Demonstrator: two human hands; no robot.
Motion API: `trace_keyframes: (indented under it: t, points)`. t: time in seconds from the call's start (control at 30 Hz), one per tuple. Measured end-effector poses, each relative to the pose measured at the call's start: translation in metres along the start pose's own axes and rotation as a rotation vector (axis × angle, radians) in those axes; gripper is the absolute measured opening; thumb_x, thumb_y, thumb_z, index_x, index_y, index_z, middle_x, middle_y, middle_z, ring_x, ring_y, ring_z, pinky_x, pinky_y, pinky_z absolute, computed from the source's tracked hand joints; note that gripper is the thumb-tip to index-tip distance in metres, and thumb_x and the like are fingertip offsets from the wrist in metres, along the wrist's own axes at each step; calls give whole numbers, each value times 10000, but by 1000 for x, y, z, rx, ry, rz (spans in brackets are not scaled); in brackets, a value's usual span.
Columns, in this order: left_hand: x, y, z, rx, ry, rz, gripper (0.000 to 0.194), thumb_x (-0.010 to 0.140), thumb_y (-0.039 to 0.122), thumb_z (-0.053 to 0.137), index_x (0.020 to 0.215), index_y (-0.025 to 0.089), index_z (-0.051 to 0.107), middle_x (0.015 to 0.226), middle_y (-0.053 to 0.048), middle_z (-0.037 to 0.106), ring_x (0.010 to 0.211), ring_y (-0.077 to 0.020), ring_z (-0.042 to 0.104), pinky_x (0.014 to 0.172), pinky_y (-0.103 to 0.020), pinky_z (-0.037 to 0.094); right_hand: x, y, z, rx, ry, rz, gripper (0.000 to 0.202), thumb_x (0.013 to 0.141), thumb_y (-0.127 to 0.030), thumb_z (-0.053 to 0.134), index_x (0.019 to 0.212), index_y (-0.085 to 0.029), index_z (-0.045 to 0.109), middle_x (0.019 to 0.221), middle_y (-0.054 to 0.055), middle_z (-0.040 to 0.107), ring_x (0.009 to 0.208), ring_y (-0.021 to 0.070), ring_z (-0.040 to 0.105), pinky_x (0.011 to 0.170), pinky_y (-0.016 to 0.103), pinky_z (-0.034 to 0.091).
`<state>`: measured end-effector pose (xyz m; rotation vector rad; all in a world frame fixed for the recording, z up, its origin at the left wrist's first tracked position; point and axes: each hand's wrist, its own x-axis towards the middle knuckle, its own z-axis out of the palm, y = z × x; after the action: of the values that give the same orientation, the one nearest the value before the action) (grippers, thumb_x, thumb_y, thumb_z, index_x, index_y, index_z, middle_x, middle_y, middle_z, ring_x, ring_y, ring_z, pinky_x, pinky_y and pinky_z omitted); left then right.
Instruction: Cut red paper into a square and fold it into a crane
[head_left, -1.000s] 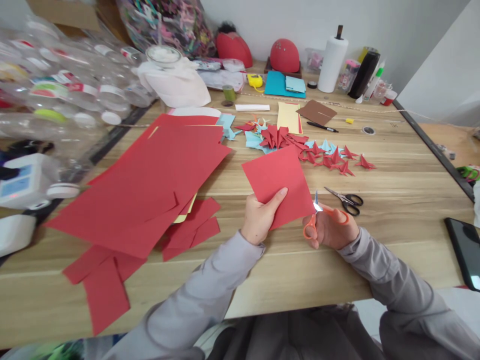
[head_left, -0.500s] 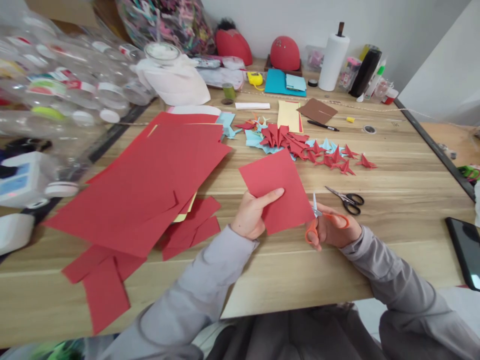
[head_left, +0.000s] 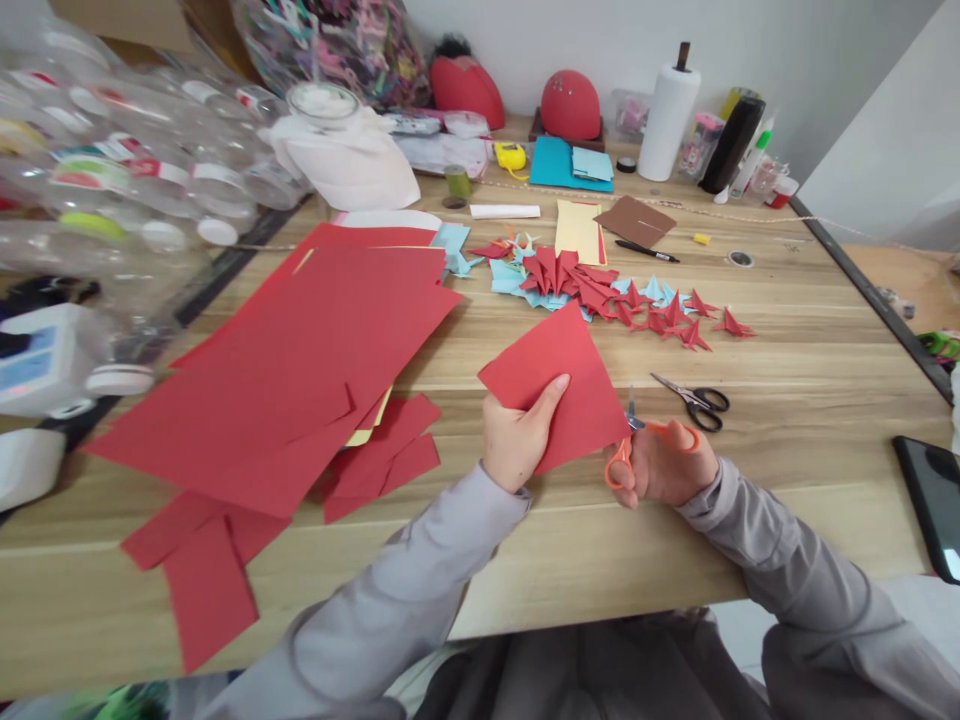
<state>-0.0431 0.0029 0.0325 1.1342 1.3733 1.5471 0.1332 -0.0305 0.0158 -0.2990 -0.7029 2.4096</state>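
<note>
My left hand [head_left: 516, 435] pinches a red paper piece [head_left: 574, 390], thumb on top and the other fingers hidden beneath it. In my right hand [head_left: 664, 465] are orange-handled scissors [head_left: 634, 422], their blades at the paper's right corner. Black-handled scissors [head_left: 697, 400] lie on the wood just beyond that hand. Large red sheets [head_left: 285, 360] are stacked to the left, with smaller red pieces [head_left: 210, 590] partly under and below them. Folded red paper shapes [head_left: 555, 270] and light blue ones are grouped beyond the held paper.
Plastic bottles [head_left: 157, 180] crowd the far left beside a white device [head_left: 49, 355]. A black pen [head_left: 646, 251], brown paper [head_left: 636, 221] and yellow tape measure [head_left: 510, 156] lie farther back. The phone [head_left: 930, 505] is at the right edge, and a white roll [head_left: 669, 122] stands behind.
My left hand has shifted slightly right and turned more upright on the paper. The orange scissors look less widely open, and my right hand has moved slightly left and down.
</note>
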Motion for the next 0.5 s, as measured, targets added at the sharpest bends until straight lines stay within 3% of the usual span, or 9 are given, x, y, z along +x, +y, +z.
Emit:
trace_keyframes:
  t: [0.27, 0.5]
  points:
    - [-2, -1, 1, 55, 49, 97, 254, 684, 345, 723, 848, 155, 684, 908, -63, 719, 956, -219, 648, 930, -346, 486, 2, -2, 5, -12, -30, -68, 532, 722, -603, 617, 925, -113, 577, 759, 53, 631, 662, 153, 612, 573, 246, 435]
    - [0, -2, -2, 34, 36, 103, 291, 715, 389, 694, 896, 161, 678, 950, -72, 714, 941, -207, 653, 966, -360, 464, 2, 0, 5, -23, 33, -63, 575, 676, -641, 633, 850, -95, 593, 751, 52, 609, 646, 141, 596, 565, 241, 426]
